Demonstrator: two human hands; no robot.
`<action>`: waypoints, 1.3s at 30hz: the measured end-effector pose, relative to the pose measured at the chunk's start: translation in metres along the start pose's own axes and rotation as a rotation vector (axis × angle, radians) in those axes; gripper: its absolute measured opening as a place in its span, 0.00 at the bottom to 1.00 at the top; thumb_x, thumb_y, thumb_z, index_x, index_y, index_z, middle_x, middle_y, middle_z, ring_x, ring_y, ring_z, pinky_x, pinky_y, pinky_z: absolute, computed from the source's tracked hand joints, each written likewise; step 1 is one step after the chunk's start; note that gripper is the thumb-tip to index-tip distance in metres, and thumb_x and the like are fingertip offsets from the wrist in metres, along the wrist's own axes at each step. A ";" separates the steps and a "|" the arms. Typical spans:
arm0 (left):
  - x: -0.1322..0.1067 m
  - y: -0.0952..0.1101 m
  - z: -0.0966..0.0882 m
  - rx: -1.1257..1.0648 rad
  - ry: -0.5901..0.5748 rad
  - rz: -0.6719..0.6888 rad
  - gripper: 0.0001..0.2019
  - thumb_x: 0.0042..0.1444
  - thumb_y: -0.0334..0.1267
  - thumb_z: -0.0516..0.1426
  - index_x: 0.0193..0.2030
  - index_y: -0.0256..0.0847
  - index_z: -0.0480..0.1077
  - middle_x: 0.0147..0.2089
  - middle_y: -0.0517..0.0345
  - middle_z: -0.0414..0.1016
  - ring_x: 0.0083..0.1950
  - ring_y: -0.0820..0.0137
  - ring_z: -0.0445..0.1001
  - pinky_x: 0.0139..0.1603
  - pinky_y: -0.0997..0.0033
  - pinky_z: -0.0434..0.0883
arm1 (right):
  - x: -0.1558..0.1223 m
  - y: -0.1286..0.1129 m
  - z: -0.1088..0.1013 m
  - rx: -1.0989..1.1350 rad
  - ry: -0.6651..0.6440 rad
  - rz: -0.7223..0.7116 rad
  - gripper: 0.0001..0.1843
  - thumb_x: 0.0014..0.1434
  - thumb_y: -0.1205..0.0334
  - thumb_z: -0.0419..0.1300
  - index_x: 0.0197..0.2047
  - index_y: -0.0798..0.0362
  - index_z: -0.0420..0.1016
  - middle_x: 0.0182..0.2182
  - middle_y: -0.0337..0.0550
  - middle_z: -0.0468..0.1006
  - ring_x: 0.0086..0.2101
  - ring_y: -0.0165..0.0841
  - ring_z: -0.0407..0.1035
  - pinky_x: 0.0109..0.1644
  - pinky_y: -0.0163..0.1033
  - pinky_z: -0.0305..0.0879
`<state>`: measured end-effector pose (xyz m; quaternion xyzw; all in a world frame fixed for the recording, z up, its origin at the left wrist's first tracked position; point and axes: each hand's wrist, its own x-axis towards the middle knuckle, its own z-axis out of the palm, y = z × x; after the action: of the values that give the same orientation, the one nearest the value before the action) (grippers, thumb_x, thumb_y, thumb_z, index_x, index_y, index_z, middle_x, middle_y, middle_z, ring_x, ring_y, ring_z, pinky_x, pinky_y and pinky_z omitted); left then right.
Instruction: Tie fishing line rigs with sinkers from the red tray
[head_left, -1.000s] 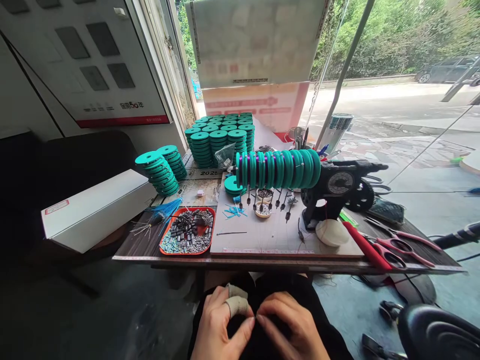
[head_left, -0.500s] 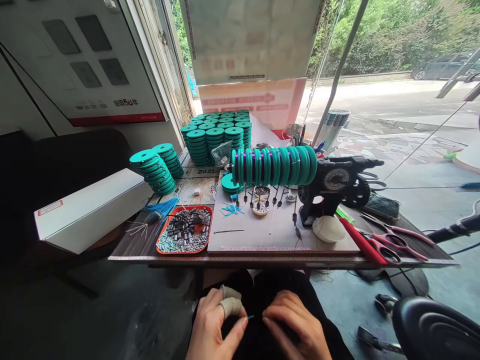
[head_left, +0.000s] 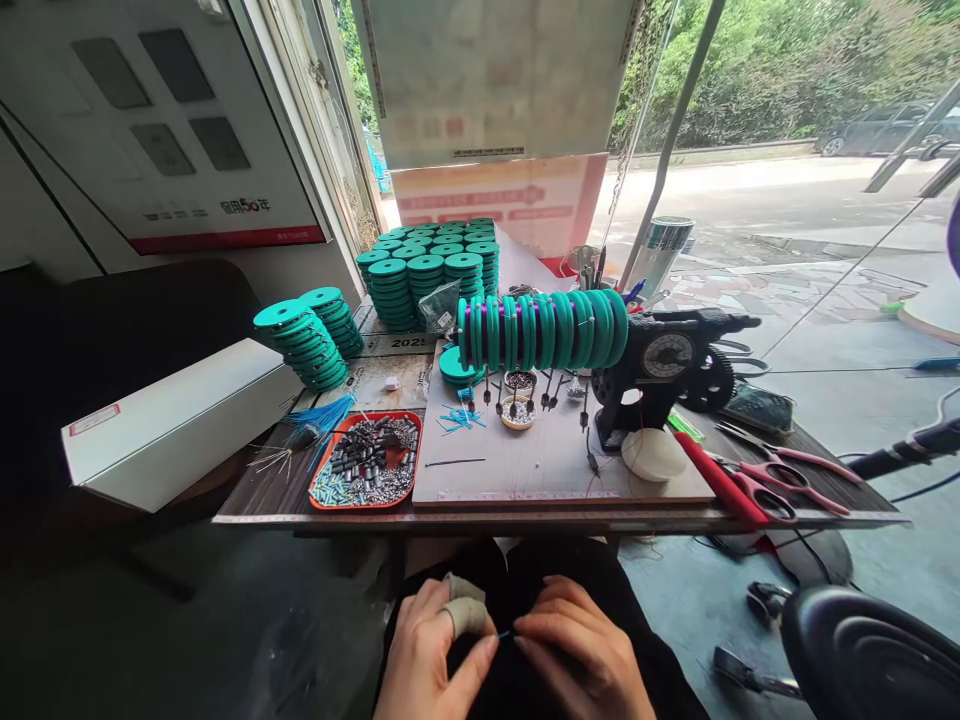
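Note:
Over my lap, my left hand (head_left: 439,640) has taped fingers and pinches a small thin blue tube (head_left: 503,635) between thumb and forefinger. My right hand (head_left: 581,640) is closed in a pinch close to the tube's free end. Whatever its fingertips hold is too small to make out. Beyond the hands, a row of teal spools (head_left: 544,330) sits on a black hand-cranked winder (head_left: 664,365). Small dark weights hang on thin lines below the spools. An orange-red tray (head_left: 312,490) on the table holds black cylinders, blue tubes and tiny metal parts.
Stacked teal spools (head_left: 405,295) stand at the back, with more stacks (head_left: 300,335) at the left by a white box (head_left: 180,420). Pink-handled scissors (head_left: 780,480) lie at the right near a white dome (head_left: 652,455). The table's front edge (head_left: 480,518) runs ahead of my hands.
My right hand has moved left, its fingertips now close to the blue tube. The left hand keeps its pinch on the tube. The view has shifted slightly.

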<state>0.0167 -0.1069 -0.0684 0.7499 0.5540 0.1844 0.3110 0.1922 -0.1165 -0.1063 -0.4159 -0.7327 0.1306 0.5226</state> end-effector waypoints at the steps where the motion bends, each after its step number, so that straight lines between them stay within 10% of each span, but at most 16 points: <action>1: 0.000 0.000 0.000 0.000 -0.001 -0.002 0.07 0.55 0.44 0.56 0.30 0.47 0.73 0.35 0.62 0.74 0.40 0.67 0.71 0.43 0.70 0.67 | 0.000 0.000 0.000 0.002 -0.005 0.005 0.02 0.54 0.68 0.59 0.30 0.54 0.73 0.21 0.37 0.75 0.26 0.25 0.69 0.38 0.33 0.71; 39: -0.002 0.001 0.001 -0.030 0.045 -0.036 0.09 0.55 0.46 0.55 0.31 0.47 0.72 0.36 0.60 0.73 0.42 0.66 0.70 0.44 0.68 0.67 | -0.004 -0.002 0.005 0.188 -0.022 0.247 0.11 0.58 0.62 0.54 0.26 0.56 0.70 0.21 0.39 0.70 0.27 0.23 0.66 0.31 0.25 0.65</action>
<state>0.0169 -0.1091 -0.0682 0.7307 0.5714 0.2040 0.3129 0.1876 -0.1192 -0.1095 -0.4508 -0.6661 0.2664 0.5312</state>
